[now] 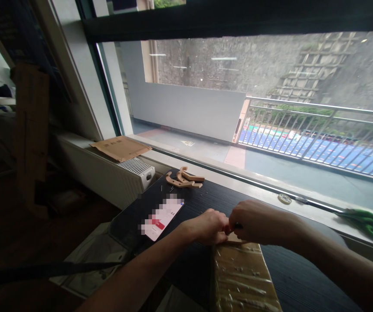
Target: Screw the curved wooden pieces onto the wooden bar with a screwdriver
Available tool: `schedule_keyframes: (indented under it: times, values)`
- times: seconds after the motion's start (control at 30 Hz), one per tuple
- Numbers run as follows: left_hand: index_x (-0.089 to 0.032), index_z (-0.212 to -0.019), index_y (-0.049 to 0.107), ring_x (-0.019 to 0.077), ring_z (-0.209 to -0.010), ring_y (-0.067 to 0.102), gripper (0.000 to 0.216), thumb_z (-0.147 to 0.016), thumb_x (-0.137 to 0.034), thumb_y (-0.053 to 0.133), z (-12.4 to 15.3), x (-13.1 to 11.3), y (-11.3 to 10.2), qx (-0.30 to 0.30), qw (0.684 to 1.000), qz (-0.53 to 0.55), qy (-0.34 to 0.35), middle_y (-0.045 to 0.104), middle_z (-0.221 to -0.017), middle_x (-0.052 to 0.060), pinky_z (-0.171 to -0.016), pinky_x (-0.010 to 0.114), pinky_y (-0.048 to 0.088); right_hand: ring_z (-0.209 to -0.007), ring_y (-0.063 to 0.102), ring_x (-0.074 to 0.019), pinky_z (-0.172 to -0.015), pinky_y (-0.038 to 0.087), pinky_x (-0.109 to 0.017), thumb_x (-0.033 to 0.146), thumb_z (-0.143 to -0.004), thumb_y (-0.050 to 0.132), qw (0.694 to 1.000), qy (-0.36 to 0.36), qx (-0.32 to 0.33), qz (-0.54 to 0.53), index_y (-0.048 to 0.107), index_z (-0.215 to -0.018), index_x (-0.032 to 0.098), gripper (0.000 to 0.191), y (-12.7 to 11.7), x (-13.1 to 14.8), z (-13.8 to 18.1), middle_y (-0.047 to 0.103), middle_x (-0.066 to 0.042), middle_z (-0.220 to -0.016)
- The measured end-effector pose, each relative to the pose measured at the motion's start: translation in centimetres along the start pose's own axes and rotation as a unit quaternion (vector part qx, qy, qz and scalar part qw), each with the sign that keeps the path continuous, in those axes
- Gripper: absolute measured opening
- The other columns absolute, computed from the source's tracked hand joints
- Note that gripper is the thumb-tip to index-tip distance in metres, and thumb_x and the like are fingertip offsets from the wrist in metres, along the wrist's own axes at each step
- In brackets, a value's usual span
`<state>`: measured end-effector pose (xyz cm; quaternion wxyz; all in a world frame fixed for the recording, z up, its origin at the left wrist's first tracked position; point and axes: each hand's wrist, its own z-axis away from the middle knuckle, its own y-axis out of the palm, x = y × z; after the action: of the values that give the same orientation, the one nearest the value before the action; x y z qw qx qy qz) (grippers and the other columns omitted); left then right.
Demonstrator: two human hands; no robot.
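My right hand (251, 221) is closed around a small tool with a black part (237, 225) and a bit of red, mostly hidden by the fingers. Pressed close beside it, my left hand (211, 226) has its fingers curled down at a pale wooden piece (237, 238). That piece lies at the far end of a long cardboard box (243, 277) wrapped in shiny tape. Both hands meet over this end, so the tool's tip and most of the wood are covered.
Curved wooden hooks (184, 178) lie at the back of the dark table (193, 255), with a few screws (172, 189) nearby. A lit phone (163, 219) rests left of my hands. On the sill are a tape roll (284, 199) and a green cloth (367, 225). A brown envelope (121, 148) covers part of the radiator (108, 167).
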<state>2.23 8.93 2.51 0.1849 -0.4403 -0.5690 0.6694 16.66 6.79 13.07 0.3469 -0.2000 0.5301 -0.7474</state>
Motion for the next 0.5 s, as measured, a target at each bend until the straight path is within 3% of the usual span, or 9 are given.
schedule_keyframes:
  times: [0.23, 0.5]
  values:
    - [-0.016, -0.066, 0.059, 0.0139, -0.068, 0.059, 0.012, -0.077, -0.014, 0.053, -0.1, 0.1, 0.0, -0.015, 1.0, -0.006, 0.023, 0.065, -0.07, 0.0, -0.065, 0.024, 0.041, -0.043, 0.031, -0.0072, -0.043, 0.02, -0.023, 0.014, -0.068, 0.054, 1.0, 0.001, 0.0, 0.024, 0.07, -0.066, 0.015, 0.016, -0.1, -0.2, -0.7, 0.054, 0.001, -0.052]
    - [-0.015, -0.072, 0.063, 0.0123, -0.07, 0.059, 0.009, -0.078, -0.017, 0.056, -0.1, 0.9, 0.9, -0.029, 0.999, -0.002, 0.029, 0.066, -0.074, 0.0, -0.067, 0.022, 0.042, -0.049, 0.051, -0.0118, -0.044, 0.023, -0.023, 0.01, -0.069, 0.056, 0.998, 0.024, 0.022, 0.054, 0.072, -0.069, 0.014, 0.016, -1.2, 1.3, -1.3, 0.064, -0.005, -0.058]
